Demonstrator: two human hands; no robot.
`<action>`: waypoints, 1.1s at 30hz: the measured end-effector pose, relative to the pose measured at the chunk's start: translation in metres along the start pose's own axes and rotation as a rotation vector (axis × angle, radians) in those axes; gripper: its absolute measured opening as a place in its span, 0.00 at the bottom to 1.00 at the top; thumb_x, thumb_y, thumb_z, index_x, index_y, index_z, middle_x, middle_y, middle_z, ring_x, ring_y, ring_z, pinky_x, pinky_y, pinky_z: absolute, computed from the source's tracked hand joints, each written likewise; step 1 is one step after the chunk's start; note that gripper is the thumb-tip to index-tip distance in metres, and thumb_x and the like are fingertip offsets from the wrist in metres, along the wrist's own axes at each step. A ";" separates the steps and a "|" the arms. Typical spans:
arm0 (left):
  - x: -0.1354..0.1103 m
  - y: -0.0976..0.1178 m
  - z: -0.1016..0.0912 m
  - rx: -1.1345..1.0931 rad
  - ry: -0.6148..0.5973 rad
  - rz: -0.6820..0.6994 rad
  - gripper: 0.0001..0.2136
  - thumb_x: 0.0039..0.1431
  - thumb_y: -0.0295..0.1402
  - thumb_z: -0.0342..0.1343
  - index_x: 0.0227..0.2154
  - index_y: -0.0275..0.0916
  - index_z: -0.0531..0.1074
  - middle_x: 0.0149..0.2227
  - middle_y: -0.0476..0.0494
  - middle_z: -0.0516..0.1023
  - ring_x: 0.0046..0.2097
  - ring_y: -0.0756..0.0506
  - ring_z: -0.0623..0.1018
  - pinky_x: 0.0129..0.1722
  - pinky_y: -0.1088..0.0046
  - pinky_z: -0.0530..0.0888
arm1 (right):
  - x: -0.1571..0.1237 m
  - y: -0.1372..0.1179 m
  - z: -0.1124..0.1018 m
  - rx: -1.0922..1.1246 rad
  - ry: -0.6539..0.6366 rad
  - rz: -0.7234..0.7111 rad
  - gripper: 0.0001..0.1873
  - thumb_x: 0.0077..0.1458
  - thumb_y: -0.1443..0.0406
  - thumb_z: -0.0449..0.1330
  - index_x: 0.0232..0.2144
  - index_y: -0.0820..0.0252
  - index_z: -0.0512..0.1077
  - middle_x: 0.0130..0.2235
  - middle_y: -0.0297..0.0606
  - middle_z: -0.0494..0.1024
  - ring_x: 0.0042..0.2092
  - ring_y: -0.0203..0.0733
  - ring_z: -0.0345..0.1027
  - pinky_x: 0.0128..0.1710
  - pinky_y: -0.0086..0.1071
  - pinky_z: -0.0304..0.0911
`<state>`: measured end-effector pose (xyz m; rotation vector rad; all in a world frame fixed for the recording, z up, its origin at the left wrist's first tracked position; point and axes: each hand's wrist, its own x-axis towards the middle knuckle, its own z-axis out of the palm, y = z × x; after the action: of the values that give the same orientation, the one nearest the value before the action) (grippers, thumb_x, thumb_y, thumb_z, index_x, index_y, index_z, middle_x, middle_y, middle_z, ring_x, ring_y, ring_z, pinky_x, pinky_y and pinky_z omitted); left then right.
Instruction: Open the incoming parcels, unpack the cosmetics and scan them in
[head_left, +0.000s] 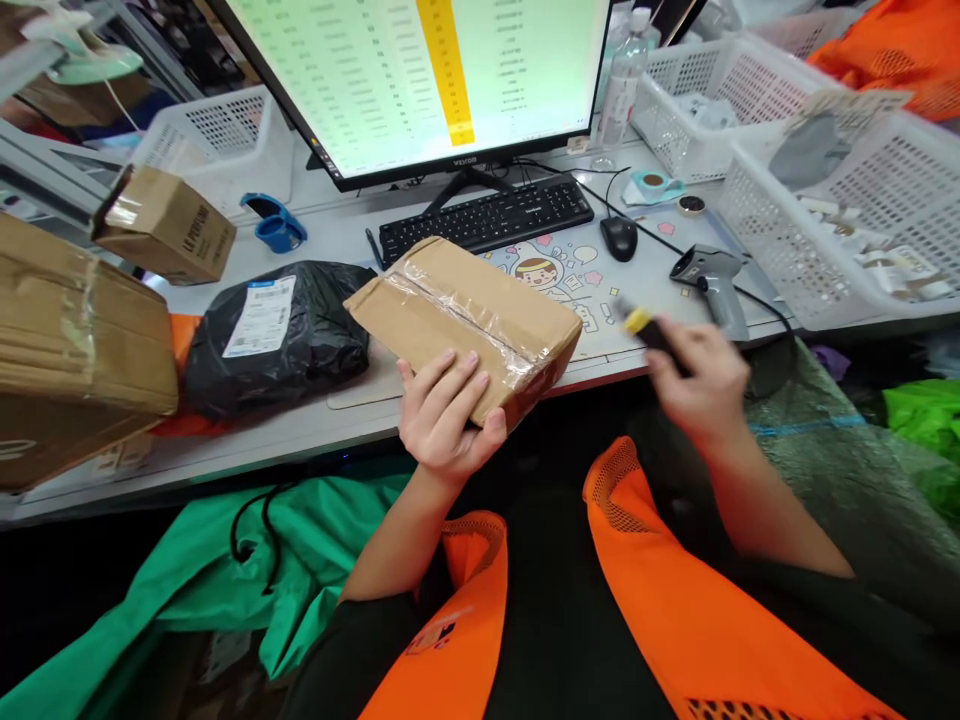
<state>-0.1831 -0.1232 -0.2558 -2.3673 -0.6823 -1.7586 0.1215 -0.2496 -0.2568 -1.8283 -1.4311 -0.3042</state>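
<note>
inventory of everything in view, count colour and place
taped carton: 1, brown, centre
tool: 1, black and yellow, centre right
other cartons: 2, brown, left
wrapped parcel: 1, black, left
desk: 1, pale, middle
monitor: 1, black, top
keyboard: 1, black, below monitor
mouse: 1, black, beside keyboard
scanner: 1, grey, right
baskets: at least 4, white, both sides
bottle: at least 1, clear, beside monitor
small container: 1, blue, left
fabric: 1, green, lower left
vest: 1, orange, worn
left grip: 1, bare, holding taped carton
right grip: 1, bare, round tool
</note>
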 end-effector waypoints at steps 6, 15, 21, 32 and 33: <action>0.014 -0.058 -0.025 -0.041 -0.268 0.043 0.32 0.64 0.66 0.52 0.54 0.47 0.80 0.57 0.35 0.84 0.62 0.30 0.80 0.67 0.42 0.68 | -0.004 0.042 -0.028 0.108 0.040 0.176 0.28 0.69 0.47 0.60 0.60 0.57 0.80 0.45 0.47 0.86 0.47 0.58 0.81 0.56 0.53 0.75; 0.026 -0.026 0.023 0.235 -0.219 -0.104 0.36 0.49 0.68 0.68 0.50 0.45 0.81 0.53 0.33 0.84 0.55 0.29 0.80 0.62 0.44 0.63 | 0.078 -0.081 -0.052 -0.006 -0.237 -0.352 0.24 0.75 0.52 0.53 0.61 0.52 0.80 0.48 0.41 0.88 0.41 0.51 0.82 0.42 0.40 0.74; 0.025 0.015 0.059 0.270 -0.182 -0.210 0.28 0.59 0.65 0.63 0.46 0.45 0.82 0.50 0.32 0.85 0.49 0.30 0.78 0.50 0.47 0.62 | 0.131 -0.131 -0.020 -0.323 -0.407 -0.478 0.19 0.72 0.54 0.56 0.50 0.55 0.84 0.36 0.43 0.86 0.32 0.50 0.78 0.32 0.39 0.62; 0.019 0.007 0.059 0.219 -0.217 -0.231 0.28 0.63 0.64 0.60 0.49 0.46 0.83 0.53 0.33 0.84 0.53 0.29 0.79 0.52 0.47 0.63 | 0.125 -0.158 -0.004 -0.373 -0.522 -0.521 0.18 0.72 0.56 0.58 0.33 0.58 0.79 0.28 0.46 0.80 0.28 0.49 0.73 0.30 0.40 0.55; 0.019 0.007 0.057 0.204 -0.233 -0.238 0.28 0.63 0.64 0.60 0.51 0.46 0.82 0.54 0.33 0.84 0.54 0.29 0.78 0.53 0.47 0.63 | 0.124 -0.152 -0.011 -0.355 -0.520 -0.492 0.20 0.72 0.55 0.58 0.32 0.57 0.79 0.27 0.45 0.79 0.28 0.49 0.73 0.32 0.40 0.57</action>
<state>-0.1255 -0.1038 -0.2552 -2.4526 -1.1587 -1.4164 0.0295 -0.1588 -0.1092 -1.8885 -2.3230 -0.3583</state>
